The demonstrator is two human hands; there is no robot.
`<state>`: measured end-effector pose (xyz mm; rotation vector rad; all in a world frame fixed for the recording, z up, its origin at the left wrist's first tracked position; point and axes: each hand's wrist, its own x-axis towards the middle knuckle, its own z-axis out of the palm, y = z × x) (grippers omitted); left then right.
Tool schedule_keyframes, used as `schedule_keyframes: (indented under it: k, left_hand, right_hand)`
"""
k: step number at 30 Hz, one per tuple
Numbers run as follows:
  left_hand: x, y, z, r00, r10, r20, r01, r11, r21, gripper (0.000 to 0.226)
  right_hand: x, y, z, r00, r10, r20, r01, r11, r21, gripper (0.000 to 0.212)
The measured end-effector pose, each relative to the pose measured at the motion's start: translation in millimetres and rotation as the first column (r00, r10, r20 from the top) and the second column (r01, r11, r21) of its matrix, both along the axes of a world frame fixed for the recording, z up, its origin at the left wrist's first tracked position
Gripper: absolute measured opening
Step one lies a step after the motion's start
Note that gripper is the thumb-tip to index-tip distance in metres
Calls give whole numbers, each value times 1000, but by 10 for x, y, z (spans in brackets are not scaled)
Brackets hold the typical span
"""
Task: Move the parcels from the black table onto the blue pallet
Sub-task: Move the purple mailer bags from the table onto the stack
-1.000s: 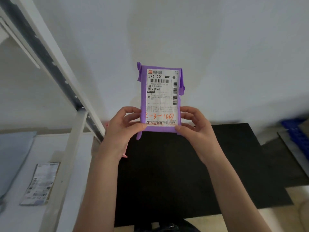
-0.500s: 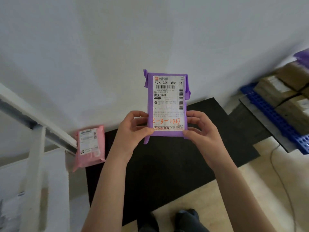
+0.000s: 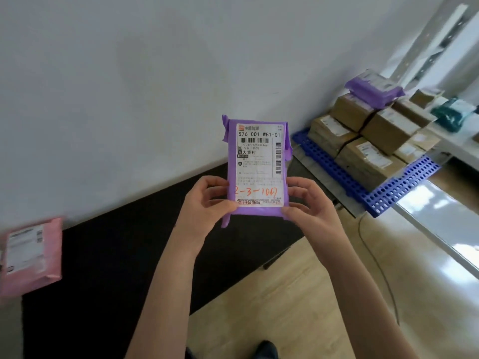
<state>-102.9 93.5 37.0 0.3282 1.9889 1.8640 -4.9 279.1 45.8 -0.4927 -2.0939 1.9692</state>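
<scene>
I hold a purple parcel (image 3: 258,164) upright in front of me, its white shipping label facing me. My left hand (image 3: 207,203) pinches its lower left edge and my right hand (image 3: 308,206) pinches its lower right edge. Below and behind it lies the black table (image 3: 124,255). A pink parcel (image 3: 31,255) lies on the table's left end. The blue pallet (image 3: 388,195) sits on the floor at the right, loaded with several brown cardboard boxes (image 3: 368,154) and another purple parcel (image 3: 373,89) on top.
A white wall (image 3: 129,86) runs behind the table. A white shelf (image 3: 456,143) with a teal parcel (image 3: 452,114) stands beyond the pallet. Wooden floor (image 3: 311,294) lies between table and pallet, with a thin cable (image 3: 381,270) across it. My shoes (image 3: 267,349) show at the bottom.
My view has swung to the right: the white frame has left the picture, and the pallet with its boxes has come fully into view. Both hands keep the same hold on the purple parcel.
</scene>
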Motion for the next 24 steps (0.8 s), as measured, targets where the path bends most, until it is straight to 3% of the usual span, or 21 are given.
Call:
schedule_keyframes:
  k: [12, 24]
  left_hand:
    - [780, 1873, -166, 968, -245, 52, 248, 966, -67, 30]
    - [403, 2832, -344, 948, -300, 104, 313, 940, -137, 34]
  right_hand:
    - [1141, 1559, -307, 959, -280, 42, 283, 944, -168, 43]
    - [881, 2400, -575, 944, -325, 60, 330, 936, -122, 40]
